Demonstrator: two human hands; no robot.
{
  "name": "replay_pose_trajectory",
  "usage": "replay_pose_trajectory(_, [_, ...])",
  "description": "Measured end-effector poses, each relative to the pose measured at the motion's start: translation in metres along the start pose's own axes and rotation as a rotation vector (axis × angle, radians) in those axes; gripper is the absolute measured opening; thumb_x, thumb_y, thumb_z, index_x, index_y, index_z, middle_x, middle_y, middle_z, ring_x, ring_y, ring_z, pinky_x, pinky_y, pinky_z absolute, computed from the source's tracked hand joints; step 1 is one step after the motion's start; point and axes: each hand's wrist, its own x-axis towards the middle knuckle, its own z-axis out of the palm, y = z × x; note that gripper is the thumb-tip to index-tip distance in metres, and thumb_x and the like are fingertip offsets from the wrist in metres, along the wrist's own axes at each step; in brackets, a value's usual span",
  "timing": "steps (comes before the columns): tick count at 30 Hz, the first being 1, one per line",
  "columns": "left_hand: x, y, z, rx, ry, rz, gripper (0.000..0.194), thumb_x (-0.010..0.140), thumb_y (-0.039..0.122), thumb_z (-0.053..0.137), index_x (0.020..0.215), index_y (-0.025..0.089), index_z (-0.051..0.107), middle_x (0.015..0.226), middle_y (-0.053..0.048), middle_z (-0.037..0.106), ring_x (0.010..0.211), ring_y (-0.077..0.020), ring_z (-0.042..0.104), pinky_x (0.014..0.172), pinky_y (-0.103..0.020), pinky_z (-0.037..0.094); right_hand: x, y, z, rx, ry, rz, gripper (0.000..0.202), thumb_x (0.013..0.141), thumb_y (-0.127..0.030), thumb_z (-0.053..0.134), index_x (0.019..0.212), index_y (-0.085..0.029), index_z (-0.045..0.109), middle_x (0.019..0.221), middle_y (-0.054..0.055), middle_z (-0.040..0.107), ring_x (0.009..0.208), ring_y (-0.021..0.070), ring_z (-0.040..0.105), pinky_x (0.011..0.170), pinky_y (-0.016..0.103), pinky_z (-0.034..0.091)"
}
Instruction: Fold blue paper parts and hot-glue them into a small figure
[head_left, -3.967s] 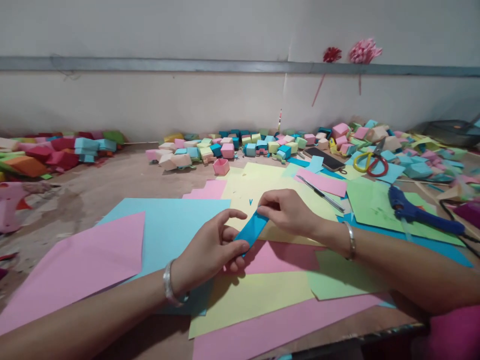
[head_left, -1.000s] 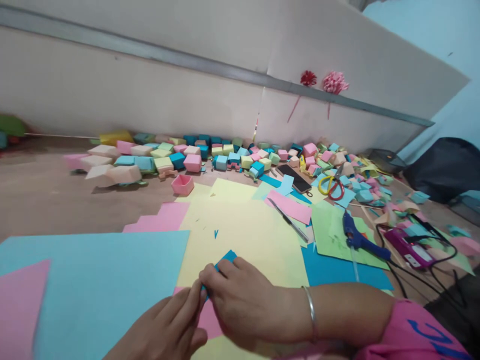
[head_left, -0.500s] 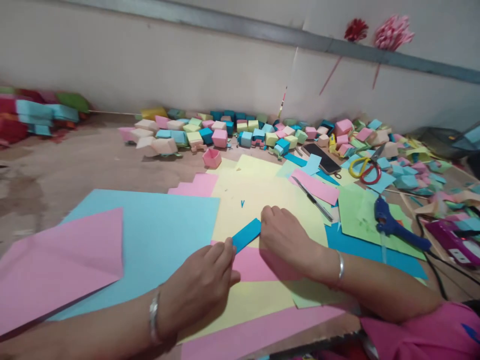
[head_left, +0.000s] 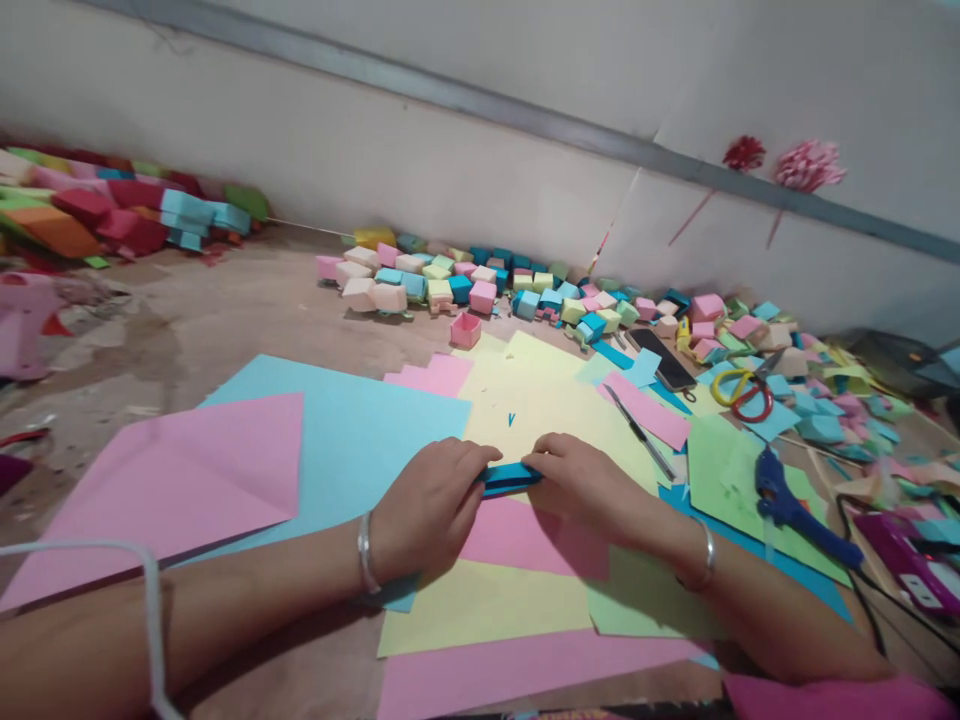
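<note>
A narrow blue paper strip (head_left: 511, 478) stretches between my two hands, with a lengthwise crease or raised edge along it. My left hand (head_left: 431, 500) pinches its left end, and my right hand (head_left: 581, 480) grips the right end; the fingertips partly cover both ends. Beneath lie sheets of yellow paper (head_left: 555, 400) and pink paper (head_left: 499, 530). Just beyond the strip sits a tiny blue V-shaped scrap (head_left: 511, 420). To the left, a folded pink sheet (head_left: 202, 470) rests on a light blue sheet (head_left: 360, 410).
On the right are a pen-like craft knife (head_left: 641, 435), scissors (head_left: 742, 393), a phone (head_left: 661, 360) and a blue glue gun (head_left: 799, 510) with its cord. Several small paper boxes (head_left: 480, 295) line the wall. A white cable (head_left: 154, 620) crosses over my left forearm.
The strip has turned from slanted to nearly level and now shows a crease or raised edge. My left hand has moved up beside the right. The view has swung left.
</note>
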Motion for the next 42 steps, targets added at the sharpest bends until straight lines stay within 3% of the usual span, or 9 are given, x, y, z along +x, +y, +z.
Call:
replay_pose_trajectory(5, [0.003, -0.007, 0.001, 0.011, 0.052, -0.026, 0.029, 0.094, 0.015, 0.036, 0.119, 0.014, 0.049, 0.082, -0.006, 0.065, 0.067, -0.0183, 0.06, 0.06, -0.032, 0.046, 0.006, 0.006, 0.018, 0.278, 0.221, 0.036, 0.05, 0.079, -0.003, 0.048, 0.127, -0.016, 0.047, 0.105, 0.012, 0.055, 0.094, 0.0213, 0.054, 0.076, 0.034, 0.049])
replay_pose_trajectory(9, [0.004, -0.006, -0.005, -0.091, 0.1, -0.159, 0.021, 0.092, 0.014, 0.04, 0.11, 0.016, 0.051, 0.089, -0.006, 0.062, 0.071, -0.0164, 0.06, 0.063, -0.03, 0.047, 0.009, 0.0, 0.024, 0.382, 0.359, 0.067, 0.029, 0.085, -0.007, 0.045, 0.111, -0.019, 0.051, 0.106, 0.011, 0.055, 0.099, 0.0214, 0.055, 0.083, 0.038, 0.051])
replay_pose_trajectory(15, [0.004, 0.01, -0.013, -0.23, 0.194, -0.085, 0.021, 0.087, 0.006, 0.044, 0.101, 0.018, 0.054, 0.086, -0.004, 0.054, 0.081, -0.0164, 0.054, 0.071, -0.03, 0.048, 0.001, -0.011, 0.026, 0.44, 0.404, 0.135, 0.02, 0.09, -0.02, 0.052, 0.109, -0.023, 0.057, 0.127, 0.012, 0.049, 0.125, 0.0261, 0.045, 0.1, 0.045, 0.045])
replay_pose_trajectory(19, [0.0, 0.014, -0.013, -0.322, 0.262, -0.062, 0.038, 0.085, 0.005, 0.045, 0.119, 0.021, 0.051, 0.092, -0.005, 0.053, 0.083, -0.0159, 0.053, 0.07, -0.029, 0.049, -0.001, -0.01, 0.024, 0.785, 0.414, 0.222, 0.014, 0.088, -0.026, 0.059, 0.102, -0.023, 0.059, 0.11, 0.008, 0.06, 0.104, 0.0225, 0.059, 0.086, 0.038, 0.053])
replay_pose_trajectory(23, [-0.002, 0.012, -0.013, -0.441, 0.138, -0.105, 0.042, 0.083, 0.005, 0.045, 0.118, 0.025, 0.055, 0.105, -0.006, 0.054, 0.089, -0.0158, 0.056, 0.075, -0.03, 0.052, 0.002, -0.008, 0.018, 0.959, 0.358, 0.216, 0.003, 0.085, -0.023, 0.062, 0.087, -0.021, 0.064, 0.098, 0.006, 0.063, 0.088, 0.0186, 0.062, 0.077, 0.031, 0.053])
replay_pose_trajectory(27, [0.002, 0.007, -0.014, -0.56, 0.079, -0.356, 0.036, 0.088, 0.012, 0.044, 0.123, 0.02, 0.041, 0.094, -0.005, 0.063, 0.062, -0.0102, 0.055, 0.058, -0.025, 0.047, 0.006, -0.003, 0.016, 0.905, 0.325, 0.16, 0.012, 0.083, -0.018, 0.061, 0.092, -0.021, 0.068, 0.096, 0.006, 0.064, 0.085, 0.0186, 0.062, 0.074, 0.032, 0.052])
replay_pose_trajectory(34, [0.014, -0.005, -0.015, -0.735, -0.094, -0.45, 0.034, 0.085, 0.02, 0.051, 0.118, 0.016, 0.047, 0.066, 0.005, 0.053, 0.054, -0.0099, 0.05, 0.05, -0.022, 0.04, 0.008, 0.003, 0.018, 0.684, 0.264, -0.053, 0.028, 0.087, -0.012, 0.05, 0.108, -0.025, 0.066, 0.1, 0.007, 0.058, 0.092, 0.0179, 0.059, 0.077, 0.035, 0.053])
replay_pose_trajectory(38, [0.017, -0.009, -0.014, -0.806, -0.075, -0.522, 0.023, 0.083, 0.023, 0.054, 0.105, 0.016, 0.053, 0.074, 0.002, 0.056, 0.063, -0.0115, 0.055, 0.053, -0.023, 0.044, 0.006, 0.002, 0.018, 0.239, 0.428, -0.186, 0.014, 0.086, -0.018, 0.06, 0.098, -0.024, 0.065, 0.128, 0.013, 0.047, 0.12, 0.0268, 0.047, 0.088, 0.041, 0.047])
replay_pose_trajectory(42, [0.016, -0.008, -0.014, -0.883, -0.046, -0.649, 0.031, 0.084, 0.027, 0.054, 0.112, 0.02, 0.042, 0.069, 0.008, 0.047, 0.046, -0.0086, 0.051, 0.041, -0.021, 0.041, -0.001, 0.003, 0.015, -0.183, 0.418, -0.369, 0.013, 0.091, -0.015, 0.053, 0.088, -0.026, 0.06, 0.123, 0.005, 0.056, 0.111, 0.0206, 0.05, 0.088, 0.04, 0.039])
